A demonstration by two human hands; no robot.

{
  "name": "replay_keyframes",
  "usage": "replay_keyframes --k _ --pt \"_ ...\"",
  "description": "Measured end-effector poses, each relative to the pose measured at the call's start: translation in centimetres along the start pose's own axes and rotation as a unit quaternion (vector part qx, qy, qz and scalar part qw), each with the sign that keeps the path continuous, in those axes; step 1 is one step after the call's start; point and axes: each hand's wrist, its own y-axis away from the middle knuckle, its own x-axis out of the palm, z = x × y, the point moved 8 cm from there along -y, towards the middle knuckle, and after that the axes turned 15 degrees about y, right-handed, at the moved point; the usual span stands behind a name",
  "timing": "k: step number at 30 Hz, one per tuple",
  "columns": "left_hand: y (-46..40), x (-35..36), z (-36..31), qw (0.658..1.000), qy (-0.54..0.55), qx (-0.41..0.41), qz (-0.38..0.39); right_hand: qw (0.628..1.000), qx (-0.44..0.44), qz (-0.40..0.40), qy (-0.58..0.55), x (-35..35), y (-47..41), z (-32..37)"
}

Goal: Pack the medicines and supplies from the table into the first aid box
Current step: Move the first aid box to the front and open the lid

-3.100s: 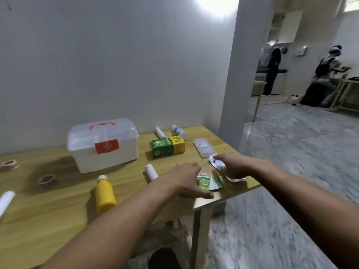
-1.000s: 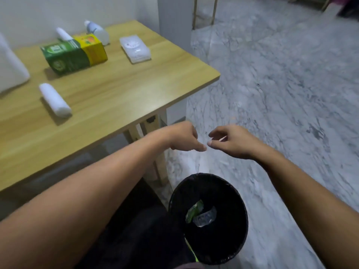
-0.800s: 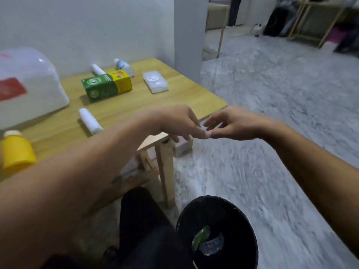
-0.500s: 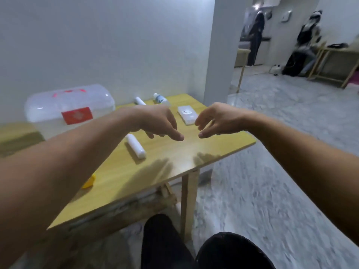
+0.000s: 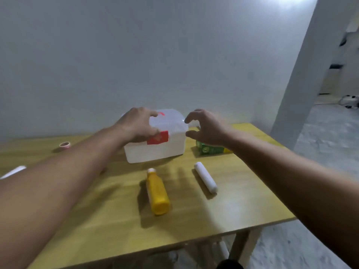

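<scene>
The first aid box (image 5: 155,140) is a translucent white plastic case with a domed lid, a red handle on top and a red label with a pale cross on its front face. The lid is down. It stands upright on the wooden desk (image 5: 194,216), toward the back, close to the wall.

The left hand (image 5: 138,126) lies over the box's left upper part: the palm covers the lid's left end, the index finger reaches across the top near the red handle, and the thumb comes down the front beside the red label. That grip is curled onto the lid, touching it. The right hand (image 5: 206,128) hangs just beside the box's right end, its grip spread, thumb and fingers arched apart and holding nothing; whether a fingertip touches the lid's corner I cannot tell (the frame is slightly blurred there).

In front of the box a yellow bottle (image 5: 157,193) with a white cap lies on its side, cap pointing to the box. Just to its right lies a white roll (image 5: 206,177), also on its side, apart from the bottle. A green carton (image 5: 208,148) with a yellow end sits to the right of the box, partly hidden behind the right wrist. Far left on the desk are a small pinkish tape ring (image 5: 65,145) and, at the picture's edge, a white object (image 5: 13,171) partly hidden by the left forearm.
</scene>
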Motion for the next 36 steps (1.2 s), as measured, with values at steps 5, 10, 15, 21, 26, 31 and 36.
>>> replay_keyframes --k 5,10,15,21,26,31,36 --pt "-1.0 -1.1 4.5 0.999 0.030 -0.018 -0.034 0.993 -0.111 -0.035 0.035 2.5 -1.7 4.2" --pt "-1.8 -0.2 7.0 0.998 0.058 -0.013 -0.021 0.986 -0.139 -0.074 0.053 4.2 -1.7 5.0" --pt "-1.7 0.0 7.6 0.997 0.074 -0.005 -0.039 0.973 -0.160 -0.113 0.120 5.2 -1.1 5.4" --pt "-1.5 0.1 7.8 0.990 0.105 -0.002 -0.096 0.962 -0.163 -0.178 0.131 5.9 -0.9 5.2" --pt "-2.2 0.1 8.2 0.988 0.133 -0.019 -0.072 0.938 -0.186 -0.236 0.170 6.1 -1.0 5.2" --pt "-2.4 0.3 8.4 0.988 0.140 -0.021 -0.068 0.914 -0.216 -0.284 0.195 6.1 -0.8 5.2" --pt "-2.3 0.6 8.6 0.988 0.137 -0.022 -0.073 0.891 -0.249 -0.306 0.223 6.1 -0.5 5.3"
